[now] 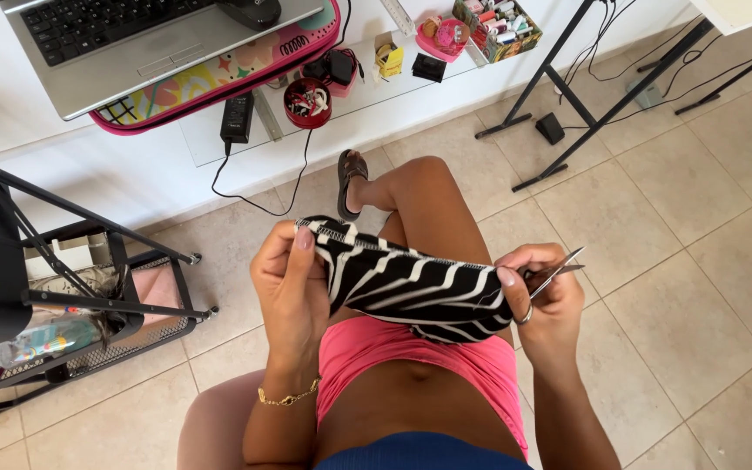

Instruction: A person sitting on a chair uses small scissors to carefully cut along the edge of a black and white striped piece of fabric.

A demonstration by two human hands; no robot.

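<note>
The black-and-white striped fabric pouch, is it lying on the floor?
No, the black-and-white striped fabric pouch is held up between the left hand and right hand, above the lap.

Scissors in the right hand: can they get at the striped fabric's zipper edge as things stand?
Probably yes. The right hand holds the scissors beside the striped fabric, which the left hand holds up; nothing lies between the blades and the zipper edge.

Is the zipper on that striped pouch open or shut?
Shut, as far as visible: the zipper runs closed along the top edge of the striped pouch, stretched between the left hand and right hand.
</note>
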